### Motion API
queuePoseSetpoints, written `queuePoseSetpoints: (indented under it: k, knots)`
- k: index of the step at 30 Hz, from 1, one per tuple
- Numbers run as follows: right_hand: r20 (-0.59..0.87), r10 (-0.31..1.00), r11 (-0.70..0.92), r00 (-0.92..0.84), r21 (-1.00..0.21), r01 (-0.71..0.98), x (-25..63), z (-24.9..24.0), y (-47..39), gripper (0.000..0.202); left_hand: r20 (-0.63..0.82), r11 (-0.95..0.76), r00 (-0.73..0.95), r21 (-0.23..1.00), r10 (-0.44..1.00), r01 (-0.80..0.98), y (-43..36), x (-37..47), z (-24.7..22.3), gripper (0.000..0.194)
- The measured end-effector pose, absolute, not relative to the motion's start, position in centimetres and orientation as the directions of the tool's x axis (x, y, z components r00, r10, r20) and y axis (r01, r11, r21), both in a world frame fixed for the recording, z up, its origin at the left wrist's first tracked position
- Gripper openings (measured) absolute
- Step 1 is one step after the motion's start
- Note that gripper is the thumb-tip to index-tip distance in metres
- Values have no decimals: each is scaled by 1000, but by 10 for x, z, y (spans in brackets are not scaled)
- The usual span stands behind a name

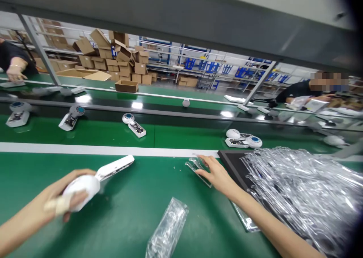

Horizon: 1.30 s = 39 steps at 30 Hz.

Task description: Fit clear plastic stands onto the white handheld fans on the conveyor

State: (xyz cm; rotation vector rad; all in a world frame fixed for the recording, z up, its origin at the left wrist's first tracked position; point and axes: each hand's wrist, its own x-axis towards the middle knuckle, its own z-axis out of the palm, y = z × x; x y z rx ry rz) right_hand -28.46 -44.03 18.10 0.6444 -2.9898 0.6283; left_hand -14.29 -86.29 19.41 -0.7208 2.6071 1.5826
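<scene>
My left hand is closed round the dome-shaped head of a white handheld device. The device's rectangular handle points up and to the right, slots showing along its edge. A pale wrap covers part of my thumb, which is blurred. Over the green work surface, my right hand pinches a clear plastic part between thumb and fingers. Below and between both hands lies a clear plastic bag; what it contains is hard to make out. Another flat clear piece sits partly under my right forearm.
A black tray heaped with clear plastic parts stands at the right. Beyond the white strip, several white devices with exposed circuit boards lie on the green belt. Co-workers sit at far left and right. Cardboard boxes pile up behind.
</scene>
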Motion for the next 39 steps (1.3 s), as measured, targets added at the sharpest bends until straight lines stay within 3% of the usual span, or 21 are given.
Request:
queuePoseSetpoints:
  k: [2, 4, 7, 10, 15, 22, 25, 29, 32, 36, 39]
  knots:
    - [201, -474, 771, -857, -375, -514, -278, 193, -465, 50, -482, 114, -851, 852, -208, -511, -864, -171, 211, 62]
    - [273, -609, 667, -744, -332, -667, -267, 203, -500, 55, -592, -45, -806, 805, -10, -591, -866, -196, 222, 57]
    - [296, -737, 543, -608, -277, -792, -251, 206, -561, 62, -674, -110, -714, 708, 189, -698, -867, -222, 223, 59]
    - [256, -768, 527, -587, -269, -806, -247, 198, -609, 63, -709, -135, -657, 647, 257, -750, -864, -232, 213, 69]
    - [240, -763, 537, -600, -281, -795, -257, 183, -637, 62, -718, -146, -648, 634, 255, -760, -865, -237, 206, 75]
    - [222, -790, 536, -572, -204, -819, -264, 180, -640, 62, -727, -69, -651, 654, 219, -754, -864, -249, 217, 79]
    - [192, -756, 579, -626, -250, -776, -266, 174, -638, 64, -694, -21, -694, 704, 190, -710, -862, -251, 224, 77]
    - [113, -684, 584, -721, -507, -634, -273, 165, -630, 60, -449, -42, -883, 888, 136, -458, -846, -246, 233, 65]
    - [201, -565, 511, -800, -676, -531, -279, 164, -627, 55, -222, -22, -974, 975, -35, -221, -818, -244, 230, 58]
    - [365, -462, 529, -808, -618, -581, -279, 178, -622, 56, -217, -43, -974, 976, -66, -214, -773, -255, 225, 58]
    - [438, -394, 540, -808, -601, -589, -282, 200, -613, 51, -120, -83, -977, 991, -175, -107, -747, -269, 234, 58]
